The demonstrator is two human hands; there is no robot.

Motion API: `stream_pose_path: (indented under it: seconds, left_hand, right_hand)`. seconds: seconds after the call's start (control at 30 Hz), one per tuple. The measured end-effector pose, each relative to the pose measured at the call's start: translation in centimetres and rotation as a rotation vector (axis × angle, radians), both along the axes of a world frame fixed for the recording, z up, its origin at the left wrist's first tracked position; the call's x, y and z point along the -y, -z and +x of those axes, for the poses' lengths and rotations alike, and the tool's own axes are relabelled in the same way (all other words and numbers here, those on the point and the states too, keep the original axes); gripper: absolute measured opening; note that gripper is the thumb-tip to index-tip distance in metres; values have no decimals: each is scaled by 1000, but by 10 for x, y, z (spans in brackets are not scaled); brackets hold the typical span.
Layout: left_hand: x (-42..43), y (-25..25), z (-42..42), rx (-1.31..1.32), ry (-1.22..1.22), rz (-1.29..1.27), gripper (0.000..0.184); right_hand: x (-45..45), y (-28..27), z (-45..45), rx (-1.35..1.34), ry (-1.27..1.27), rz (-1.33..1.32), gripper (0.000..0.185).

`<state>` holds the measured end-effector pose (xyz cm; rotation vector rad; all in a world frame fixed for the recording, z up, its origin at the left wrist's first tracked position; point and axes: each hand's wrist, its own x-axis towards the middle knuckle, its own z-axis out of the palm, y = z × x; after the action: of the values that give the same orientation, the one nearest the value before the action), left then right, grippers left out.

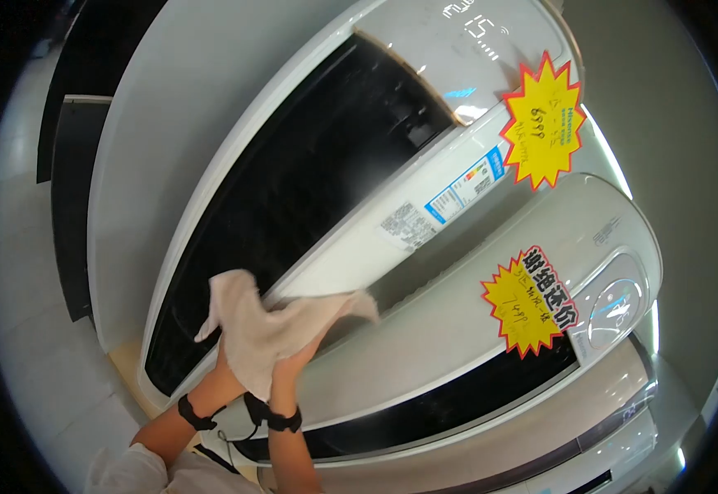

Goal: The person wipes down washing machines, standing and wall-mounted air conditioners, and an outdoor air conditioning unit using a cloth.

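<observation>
A light beige cloth [264, 329] is spread between my two hands, its corners lifted and slightly blurred. My left hand [225, 370] grips it from the lower left, with most of the fingers hidden behind the fabric. My right hand [297, 360] holds it on the other side, fingers also covered. Both hands are close together in front of a tall white floor-standing air conditioner [350, 272] with a glossy black front panel [293, 189]. The cloth overlaps that unit's lower part; whether it touches the surface I cannot tell.
A second standing air conditioner [441, 329] is beside it, with another beige one [490, 445] beyond. Yellow starburst price signs [542, 123] are stuck on the front units. Dark panels [75, 206] stand to the left, above a pale tiled floor [38, 329].
</observation>
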<state>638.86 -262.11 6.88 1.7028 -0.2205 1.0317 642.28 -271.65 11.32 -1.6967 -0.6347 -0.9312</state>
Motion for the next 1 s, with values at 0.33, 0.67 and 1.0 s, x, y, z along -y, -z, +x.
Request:
stream_pose_path:
  seconds: [0.33,0.67,1.0]
  left_hand:
    - [-12,-19,-11,-2,-47,122,74]
    - [-5,-28,-17,6,-129,187,74]
    - [41,5,-26,59,77,232,62]
  right_hand:
    - [-8,-14,-15,81,-26,4,54]
    - [6,32,6,-91,31,150,56]
    - [39,58,-9,-331,-270,329,60]
